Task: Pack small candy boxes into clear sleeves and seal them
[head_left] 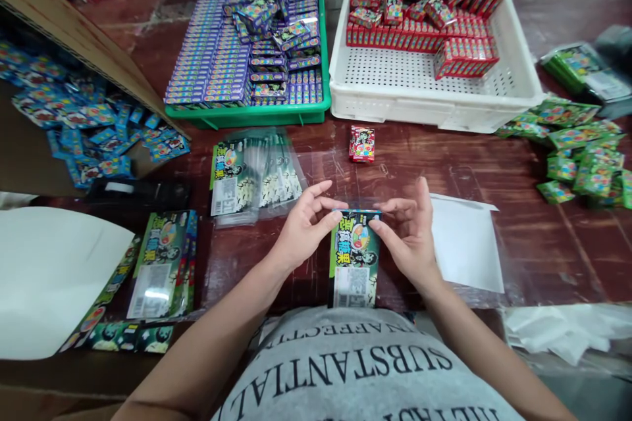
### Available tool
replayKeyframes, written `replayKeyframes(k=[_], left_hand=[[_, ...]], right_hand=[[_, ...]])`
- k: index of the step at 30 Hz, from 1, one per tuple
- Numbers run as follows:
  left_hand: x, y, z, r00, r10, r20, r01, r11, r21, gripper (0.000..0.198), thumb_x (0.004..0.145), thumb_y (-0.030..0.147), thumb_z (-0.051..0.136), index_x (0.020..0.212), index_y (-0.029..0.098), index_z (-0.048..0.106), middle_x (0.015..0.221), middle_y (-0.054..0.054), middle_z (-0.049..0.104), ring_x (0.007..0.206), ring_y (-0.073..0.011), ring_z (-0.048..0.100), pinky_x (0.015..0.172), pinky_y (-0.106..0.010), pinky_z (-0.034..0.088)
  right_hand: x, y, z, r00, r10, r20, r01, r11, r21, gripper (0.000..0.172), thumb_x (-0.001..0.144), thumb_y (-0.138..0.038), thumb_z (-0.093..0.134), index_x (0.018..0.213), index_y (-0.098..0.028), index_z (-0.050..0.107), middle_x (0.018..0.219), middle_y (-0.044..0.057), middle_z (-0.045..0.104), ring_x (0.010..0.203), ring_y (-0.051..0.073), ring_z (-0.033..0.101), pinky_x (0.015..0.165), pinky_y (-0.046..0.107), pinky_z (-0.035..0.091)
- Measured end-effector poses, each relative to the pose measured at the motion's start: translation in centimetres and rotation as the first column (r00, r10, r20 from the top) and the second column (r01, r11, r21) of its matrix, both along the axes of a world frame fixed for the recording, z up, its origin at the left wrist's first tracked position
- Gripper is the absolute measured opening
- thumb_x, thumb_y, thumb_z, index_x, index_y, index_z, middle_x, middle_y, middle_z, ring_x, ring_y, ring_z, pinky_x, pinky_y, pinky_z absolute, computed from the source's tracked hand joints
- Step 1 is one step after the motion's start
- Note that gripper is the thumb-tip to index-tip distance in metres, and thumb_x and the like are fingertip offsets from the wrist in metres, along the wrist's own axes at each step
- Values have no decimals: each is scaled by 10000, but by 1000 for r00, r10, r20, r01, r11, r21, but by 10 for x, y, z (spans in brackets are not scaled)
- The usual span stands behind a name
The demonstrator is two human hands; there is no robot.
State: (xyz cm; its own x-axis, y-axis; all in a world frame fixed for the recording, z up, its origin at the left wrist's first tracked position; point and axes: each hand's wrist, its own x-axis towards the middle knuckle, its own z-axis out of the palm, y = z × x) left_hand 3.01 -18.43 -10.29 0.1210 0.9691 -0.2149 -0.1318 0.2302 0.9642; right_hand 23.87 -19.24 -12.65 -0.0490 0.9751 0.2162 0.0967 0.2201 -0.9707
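A green and black printed package (pixel 356 256) with a clear sleeve lies upright before my body at the table's front edge. My left hand (pixel 312 218) pinches its top left corner between thumb and fingers. At the top right corner, my right hand (pixel 407 233) holds the package with its thumb on the face and the index finger raised. A small red box (pixel 362 144) rests on the table beyond my hands. To the left lies a fanned stack of clear sleeves with green printed cards (pixel 232 177).
Behind stand a green tray (pixel 247 117) of purple boxes and a white tray (pixel 424 115) of red boxes. Blue packets (pixel 99 125) are at left, green packets (pixel 582 151) at right. Finished-looking packages (pixel 162 263) lie front left; white paper (pixel 467 243) lies right.
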Motion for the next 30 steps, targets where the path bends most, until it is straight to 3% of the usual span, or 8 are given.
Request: replayKeyframes(k=[4, 7, 10, 12, 15, 19, 23, 30], left_hand=[[0, -1, -3, 1000, 11, 23, -11, 1000, -24, 588, 875, 260, 745, 1394, 188, 477, 1075, -59, 749, 997, -164, 674, 935, -323, 491], [1, 0, -3, 1000, -20, -4, 20, 1000, 4, 352, 883, 266, 736, 1214, 188, 647, 1078, -53, 750, 987, -154, 677, 936, -313, 507], [-2, 1, 0, 995, -45, -84, 51, 997, 62, 150, 891, 283, 727, 997, 178, 740, 1067, -57, 756, 987, -160, 684, 939, -322, 525], [-5, 1, 3, 992, -61, -111, 71, 994, 88, 140, 883, 284, 737, 983, 187, 750, 1079, -56, 761, 1010, -167, 691, 963, -337, 528], [-6, -1, 9, 987, -79, -138, 94, 990, 105, 147, 847, 283, 772, 958, 188, 754, 1104, -61, 763, 1036, -178, 699, 973, -347, 536], [1, -2, 22, 971, -79, -224, 100, 991, 85, 116, 866, 264, 738, 945, 180, 740, 1027, -53, 771, 938, -162, 712, 881, -316, 554], [6, 6, 35, 952, -106, -286, 117, 993, 22, 116, 862, 274, 732, 921, 175, 747, 915, -36, 776, 825, -147, 699, 797, -291, 544], [0, 19, 37, 968, -178, -175, 162, 982, -98, 151, 819, 324, 782, 879, 185, 787, 909, -43, 791, 830, -158, 703, 848, -321, 545]], right_hand=[[9, 4, -3, 987, 147, 63, -144, 988, -59, 868, 959, -310, 619, 1628, -385, 70, 1051, 23, 577, 961, 174, 627, 901, 364, 583], [16, 7, -1, 980, 190, 61, -186, 980, -65, 852, 948, -301, 645, 1618, -411, 131, 1043, 15, 562, 986, 172, 615, 948, 377, 568], [19, 10, 3, 984, 175, 36, -173, 983, -56, 938, 928, -301, 681, 1617, -445, 61, 1216, 44, 571, 1133, 198, 606, 998, 416, 559], [20, 11, 8, 975, 220, 29, -219, 974, -58, 933, 936, -296, 676, 1619, -438, 58, 1254, 48, 605, 1185, 211, 613, 1048, 456, 535], [20, 11, 19, 960, 280, 13, -279, 958, -70, 842, 955, -297, 660, 1615, -414, 149, 1076, 22, 694, 1133, 224, 663, 1065, 497, 523], [16, 13, 37, 975, 221, -19, -221, 961, -168, 823, 911, -316, 722, 1584, -397, 255, 954, 6, 697, 943, 214, 699, 899, 437, 597], [14, 22, 51, 979, 178, -95, -199, 932, -304, 939, 845, -308, 786, 1600, -332, 230, 847, -18, 695, 800, 185, 686, 785, 382, 605], [19, 26, 55, 975, 208, -79, -222, 924, -312, 964, 848, -360, 787, 1615, -337, 204, 814, -27, 705, 770, 183, 698, 777, 388, 617]])
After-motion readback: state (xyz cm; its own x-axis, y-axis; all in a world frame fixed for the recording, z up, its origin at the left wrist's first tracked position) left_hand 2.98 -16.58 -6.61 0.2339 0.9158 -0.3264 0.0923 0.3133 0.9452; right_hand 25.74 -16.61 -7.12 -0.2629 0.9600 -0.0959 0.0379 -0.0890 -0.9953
